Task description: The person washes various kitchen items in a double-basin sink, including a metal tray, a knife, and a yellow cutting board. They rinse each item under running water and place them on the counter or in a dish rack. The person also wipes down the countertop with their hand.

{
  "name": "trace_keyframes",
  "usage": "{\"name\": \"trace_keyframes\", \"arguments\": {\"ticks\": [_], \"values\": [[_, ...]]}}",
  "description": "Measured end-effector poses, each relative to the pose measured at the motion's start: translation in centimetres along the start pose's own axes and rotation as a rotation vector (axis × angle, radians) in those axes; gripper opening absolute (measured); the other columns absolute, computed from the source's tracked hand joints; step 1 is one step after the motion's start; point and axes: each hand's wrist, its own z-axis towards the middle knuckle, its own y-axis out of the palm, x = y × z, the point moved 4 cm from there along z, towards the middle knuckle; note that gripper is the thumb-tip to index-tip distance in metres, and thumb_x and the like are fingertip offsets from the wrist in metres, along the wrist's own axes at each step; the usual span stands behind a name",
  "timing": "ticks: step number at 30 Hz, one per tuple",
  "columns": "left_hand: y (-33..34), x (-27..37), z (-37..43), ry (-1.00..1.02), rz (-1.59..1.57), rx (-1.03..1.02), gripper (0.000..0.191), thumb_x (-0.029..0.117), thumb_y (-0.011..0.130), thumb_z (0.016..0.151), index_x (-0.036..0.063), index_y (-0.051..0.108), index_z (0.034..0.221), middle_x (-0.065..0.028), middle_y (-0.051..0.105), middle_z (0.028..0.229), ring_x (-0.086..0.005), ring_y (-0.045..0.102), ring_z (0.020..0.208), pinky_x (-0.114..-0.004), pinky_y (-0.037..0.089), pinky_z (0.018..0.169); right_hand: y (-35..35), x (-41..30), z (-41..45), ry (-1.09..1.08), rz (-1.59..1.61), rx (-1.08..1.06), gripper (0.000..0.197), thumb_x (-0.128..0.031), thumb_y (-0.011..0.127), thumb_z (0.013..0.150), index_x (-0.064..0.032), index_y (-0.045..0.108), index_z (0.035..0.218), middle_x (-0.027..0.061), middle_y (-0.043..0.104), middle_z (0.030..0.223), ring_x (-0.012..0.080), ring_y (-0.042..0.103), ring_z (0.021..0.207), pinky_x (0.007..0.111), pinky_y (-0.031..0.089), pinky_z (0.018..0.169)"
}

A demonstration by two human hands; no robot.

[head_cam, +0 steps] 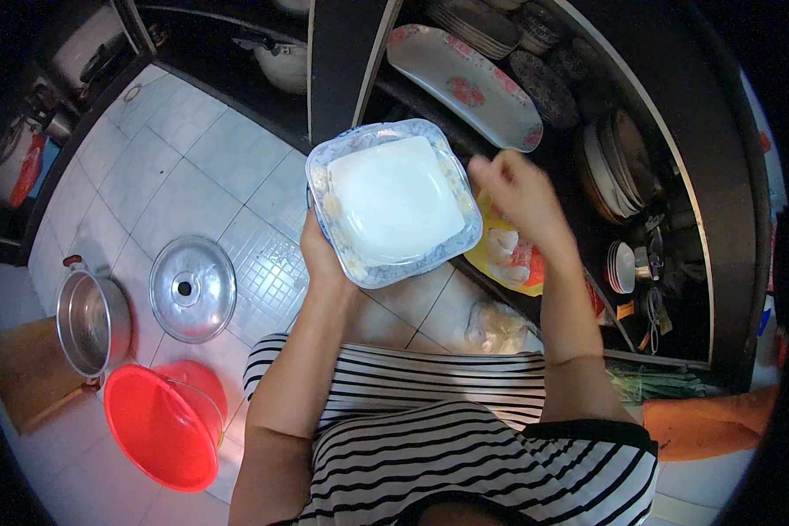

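Note:
My left hand point(329, 253) grips the left side of a square white dish point(394, 204) with a blue and pale yellow floral rim. A bluish edge shows beneath it on the left, so another dish may be stacked under it. My right hand point(516, 194) is blurred and lies just off the dish's right edge, its fingers partly curled. Nothing shows in that hand, but whether it is closed is unclear. Below it, a yellow item with red and white parts point(509, 256) is partly hidden by the dish and my forearm.
An open dark cabinet holds a long floral platter point(463, 89), plates standing on edge point(608, 171) and small white dishes point(621, 266). On the tiled floor are a metal lid point(204, 306), a metal pot point(92, 322) and a red bucket point(161, 427). A clear plastic bag point(496, 327) lies near the cabinet.

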Motion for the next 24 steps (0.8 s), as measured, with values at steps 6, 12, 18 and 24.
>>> {"name": "trace_keyframes", "arguments": {"ticks": [6, 12, 18, 24], "values": [[-0.6, 0.3, 0.1, 0.058, 0.026, 0.005, 0.042, 0.027, 0.036, 0.097, 0.0006, 0.053, 0.124, -0.0159, 0.060, 0.118, -0.0278, 0.061, 0.104, -0.039, 0.052, 0.089, 4.9, 0.5, -5.9, 0.217, 0.339, -0.289, 0.035, -0.034, 0.069, 0.086, -0.0021, 0.055, 0.085, 0.0006, 0.053, 0.062, 0.0057, 0.047, 0.044, 0.020, 0.036, 0.038], [0.1, 0.0, -0.7, 0.052, 0.001, -0.018, 0.040, 0.028, 0.039, 0.097, 0.0005, 0.054, 0.121, -0.0143, 0.062, 0.117, -0.0264, 0.062, 0.103, -0.038, 0.051, 0.089, 4.2, 0.0, -6.4, 0.334, 0.937, -0.277, 0.023, -0.019, 0.066, 0.086, 0.0011, 0.058, 0.091, 0.0019, 0.058, 0.064, 0.0046, 0.044, 0.038, 0.017, 0.030, 0.033], [-0.3, 0.3, -0.2, 0.093, -0.069, 0.013, 0.040, 0.031, 0.040, 0.099, 0.0017, 0.052, 0.124, -0.0130, 0.061, 0.120, -0.0266, 0.059, 0.109, -0.040, 0.048, 0.094, 0.2, -2.7, -5.8, 0.260, 0.779, -0.153, 0.019, -0.017, 0.060, 0.086, 0.0018, 0.057, 0.090, 0.0042, 0.058, 0.062, 0.0059, 0.046, 0.037, 0.017, 0.030, 0.032], [-0.8, 0.1, 0.2, 0.098, -0.014, 0.032, 0.042, 0.030, 0.038, 0.099, 0.0008, 0.053, 0.125, -0.0123, 0.060, 0.123, -0.0272, 0.058, 0.112, -0.041, 0.046, 0.097, -2.8, -7.0, -6.0, -0.067, 0.227, 0.037, 0.019, -0.019, 0.059, 0.085, -0.0008, 0.057, 0.082, 0.0112, 0.056, 0.057, 0.0185, 0.056, 0.044, 0.033, 0.043, 0.044]]}}
